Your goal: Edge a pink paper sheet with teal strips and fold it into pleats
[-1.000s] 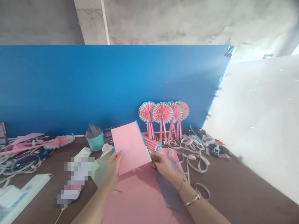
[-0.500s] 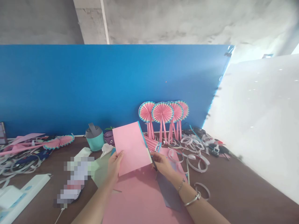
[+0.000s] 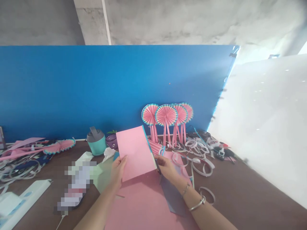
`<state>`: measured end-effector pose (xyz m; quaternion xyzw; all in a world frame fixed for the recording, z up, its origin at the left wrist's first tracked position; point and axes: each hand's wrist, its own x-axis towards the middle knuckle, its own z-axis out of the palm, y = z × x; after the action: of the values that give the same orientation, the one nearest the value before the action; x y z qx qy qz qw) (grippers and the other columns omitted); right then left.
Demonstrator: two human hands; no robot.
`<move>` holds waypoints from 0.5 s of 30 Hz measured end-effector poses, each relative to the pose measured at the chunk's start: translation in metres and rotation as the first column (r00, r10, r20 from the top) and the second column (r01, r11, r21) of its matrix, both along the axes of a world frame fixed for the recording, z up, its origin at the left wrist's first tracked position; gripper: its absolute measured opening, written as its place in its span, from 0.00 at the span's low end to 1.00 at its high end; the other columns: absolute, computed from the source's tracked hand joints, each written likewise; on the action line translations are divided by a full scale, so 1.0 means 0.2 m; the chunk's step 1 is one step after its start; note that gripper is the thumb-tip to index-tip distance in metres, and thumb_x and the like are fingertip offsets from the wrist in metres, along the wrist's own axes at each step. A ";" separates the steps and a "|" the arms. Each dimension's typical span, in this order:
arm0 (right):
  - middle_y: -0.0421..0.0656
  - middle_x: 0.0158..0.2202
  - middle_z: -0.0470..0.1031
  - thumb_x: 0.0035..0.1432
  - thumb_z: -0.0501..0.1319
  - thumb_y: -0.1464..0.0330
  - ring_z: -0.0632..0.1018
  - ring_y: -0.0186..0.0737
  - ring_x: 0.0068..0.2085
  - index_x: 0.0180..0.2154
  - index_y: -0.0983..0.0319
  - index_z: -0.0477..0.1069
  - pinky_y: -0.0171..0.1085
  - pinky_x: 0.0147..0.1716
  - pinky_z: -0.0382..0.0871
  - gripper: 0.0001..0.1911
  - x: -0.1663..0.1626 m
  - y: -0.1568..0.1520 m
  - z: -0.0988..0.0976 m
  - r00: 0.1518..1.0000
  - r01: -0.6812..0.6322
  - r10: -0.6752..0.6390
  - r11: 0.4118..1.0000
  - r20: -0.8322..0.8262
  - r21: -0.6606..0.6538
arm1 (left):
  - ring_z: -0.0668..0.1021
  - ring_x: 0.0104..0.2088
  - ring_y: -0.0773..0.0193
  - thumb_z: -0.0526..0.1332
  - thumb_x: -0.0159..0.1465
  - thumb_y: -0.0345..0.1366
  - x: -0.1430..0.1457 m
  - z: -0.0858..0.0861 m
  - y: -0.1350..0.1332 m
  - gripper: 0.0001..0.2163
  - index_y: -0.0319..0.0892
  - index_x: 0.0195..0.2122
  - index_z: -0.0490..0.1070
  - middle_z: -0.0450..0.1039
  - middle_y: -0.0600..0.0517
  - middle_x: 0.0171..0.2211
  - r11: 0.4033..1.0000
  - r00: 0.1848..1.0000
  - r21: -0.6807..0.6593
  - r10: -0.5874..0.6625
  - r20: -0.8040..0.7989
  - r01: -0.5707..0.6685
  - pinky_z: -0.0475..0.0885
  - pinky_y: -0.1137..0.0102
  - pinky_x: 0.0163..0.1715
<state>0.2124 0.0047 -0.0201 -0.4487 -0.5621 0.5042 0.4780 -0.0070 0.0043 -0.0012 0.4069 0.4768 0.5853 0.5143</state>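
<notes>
My left hand [image 3: 117, 172] grips the lower left corner of a pink paper sheet [image 3: 135, 151] with a blue strip along its right edge, holding it tilted up over the table. My right hand [image 3: 168, 167] is closed on dark scissors [image 3: 157, 165] whose blades meet the sheet's right edge near the bottom. Under both hands lies a large pink sheet [image 3: 141, 204] on the brown table [image 3: 240, 195]. A dark grey paper piece [image 3: 172, 196] lies beneath my right wrist.
Several pink pleated paper fans [image 3: 165, 116] on sticks lean against the blue board [image 3: 96, 89] behind. White tape rings [image 3: 202, 164] litter the right side. A teal jar with grey lid [image 3: 96, 142] and a purple cup [image 3: 111, 140] stand at the back. Paper scraps [image 3: 21, 156] pile at the left.
The sheet has shifted slightly right and the scissors have advanced a little along its blue edge. The hands otherwise stay in place.
</notes>
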 end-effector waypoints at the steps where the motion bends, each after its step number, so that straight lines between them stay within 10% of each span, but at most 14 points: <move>1: 0.38 0.22 0.70 0.40 0.59 0.71 0.64 0.33 0.21 0.32 0.58 0.75 0.34 0.22 0.56 0.13 0.00 0.00 0.00 1.000 -0.003 0.003 1.000 -0.005 0.005 | 0.80 0.46 0.46 0.67 0.52 0.49 0.00 0.00 0.00 0.13 0.49 0.33 0.75 0.82 0.51 0.38 1.000 1.000 0.003 0.000 -0.004 0.000 0.77 0.58 0.39; 15: 0.37 0.22 0.70 0.37 0.56 0.72 0.64 0.32 0.21 0.32 0.59 0.75 0.33 0.22 0.54 0.16 -0.01 -0.01 0.02 1.000 -0.012 0.012 1.000 -0.025 0.002 | 0.80 0.46 0.45 0.68 0.50 0.50 0.00 0.01 -0.01 0.15 0.48 0.35 0.76 0.82 0.49 0.40 1.000 1.000 -0.012 0.015 -0.012 -0.015 0.77 0.57 0.40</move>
<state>0.2100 0.0023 -0.0159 -0.4388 -0.5592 0.5120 0.4823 -0.0062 0.0030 0.0009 0.4038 0.4864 0.5840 0.5093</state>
